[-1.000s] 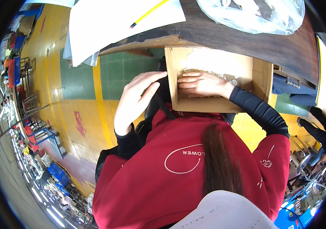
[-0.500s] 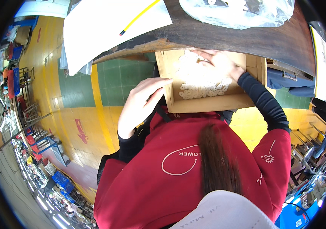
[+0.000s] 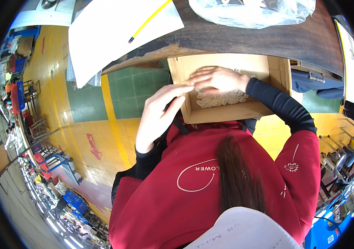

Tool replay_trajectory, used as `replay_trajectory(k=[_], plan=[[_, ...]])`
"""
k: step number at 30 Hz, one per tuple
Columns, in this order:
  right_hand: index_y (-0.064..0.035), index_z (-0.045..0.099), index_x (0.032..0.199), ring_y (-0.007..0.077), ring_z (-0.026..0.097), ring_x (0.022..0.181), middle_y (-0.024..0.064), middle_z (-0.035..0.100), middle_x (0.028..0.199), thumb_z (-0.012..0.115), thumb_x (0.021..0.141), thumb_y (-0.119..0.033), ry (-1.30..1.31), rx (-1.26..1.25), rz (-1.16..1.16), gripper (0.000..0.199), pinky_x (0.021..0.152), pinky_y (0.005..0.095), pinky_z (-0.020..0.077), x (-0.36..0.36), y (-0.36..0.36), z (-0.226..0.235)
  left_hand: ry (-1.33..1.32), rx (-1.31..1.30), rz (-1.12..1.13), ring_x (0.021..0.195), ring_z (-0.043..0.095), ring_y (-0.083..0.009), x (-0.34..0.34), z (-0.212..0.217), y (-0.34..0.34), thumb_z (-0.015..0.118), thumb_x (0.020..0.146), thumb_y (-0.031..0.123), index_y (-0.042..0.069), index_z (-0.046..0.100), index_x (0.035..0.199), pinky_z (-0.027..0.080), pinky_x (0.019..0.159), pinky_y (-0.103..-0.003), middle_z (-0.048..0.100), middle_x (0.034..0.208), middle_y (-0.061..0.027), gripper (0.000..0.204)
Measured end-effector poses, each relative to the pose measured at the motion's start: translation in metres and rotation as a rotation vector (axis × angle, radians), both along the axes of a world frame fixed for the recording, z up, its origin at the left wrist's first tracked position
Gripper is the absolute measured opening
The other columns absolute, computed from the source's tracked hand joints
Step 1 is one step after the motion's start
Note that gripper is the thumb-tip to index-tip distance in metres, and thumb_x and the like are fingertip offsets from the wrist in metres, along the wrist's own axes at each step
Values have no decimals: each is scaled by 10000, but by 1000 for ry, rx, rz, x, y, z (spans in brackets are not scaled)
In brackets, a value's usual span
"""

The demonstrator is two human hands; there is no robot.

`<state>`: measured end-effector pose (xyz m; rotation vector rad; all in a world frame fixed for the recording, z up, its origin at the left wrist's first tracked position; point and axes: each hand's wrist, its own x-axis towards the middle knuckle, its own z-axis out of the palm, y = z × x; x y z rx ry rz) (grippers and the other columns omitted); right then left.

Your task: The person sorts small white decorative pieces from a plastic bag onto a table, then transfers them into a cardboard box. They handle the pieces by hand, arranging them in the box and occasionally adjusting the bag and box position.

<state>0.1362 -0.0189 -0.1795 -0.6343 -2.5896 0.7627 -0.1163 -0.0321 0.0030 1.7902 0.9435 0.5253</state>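
An open cardboard box [image 3: 227, 114] rests in front of my body, its far side against the table edge. Many small white flat pieces [image 3: 231, 98] lie loose on its bottom; some seem to have holes. My right hand [image 3: 217, 79] reaches in over them, palm down, fingers stretched toward the left wall. My left hand [image 3: 160, 110] comes from the left with straight fingers crossing the box's left rim, its thumb apart. The fingertips of both hands nearly meet there. Whether a small piece lies under either hand is hidden.
Ahead is a dark wooden table [image 3: 243, 41] bearing white paper [image 3: 114, 33], a yellow pencil [image 3: 150, 21] and a clear plastic bag [image 3: 251, 14] with white pieces. A metal latch [image 3: 316, 78] sits under its right edge. Yellow and green floor [image 3: 85, 99] shows to the left.
My right hand has moved left and nearer from the box's far side, toward my left hand. My left fingers reach slightly farther over the rim.
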Motion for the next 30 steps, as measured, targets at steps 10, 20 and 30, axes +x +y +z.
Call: replay_trajectory(k=[10, 20, 30], plan=[[-130, 635, 1313, 300, 556, 1317, 104, 615, 1374, 649, 982, -325, -217, 13, -252, 385, 1129, 448, 456, 80, -67, 52, 385, 382, -297, 1068, 683, -393, 53, -100, -6, 589, 937, 56, -34, 521, 1390, 571, 930, -429, 587, 1312, -287, 467], [36, 166, 1579, 599, 441, 1331, 417, 306, 1484, 431, 1066, -529, -632, -853, -877, 808, 1115, 537, 482, 65, -111, 76, 688, 127, -406, 847, 661, -422, 65, -141, -49, 482, 845, -128, -46, 124, 1598, 570, 762, -450, 420, 1196, -390, 837], [-12, 294, 1554, 319, 487, 1394, 242, 496, 1493, 446, 1081, -518, 576, -1589, -1074, 709, 1150, 433, 393, 14, -112, 31, 229, -59, -196, 1024, 621, -517, 95, -143, -61, 527, 906, -17, -57, 308, 1491, 551, 885, -529, 409, 1346, -383, 626]])
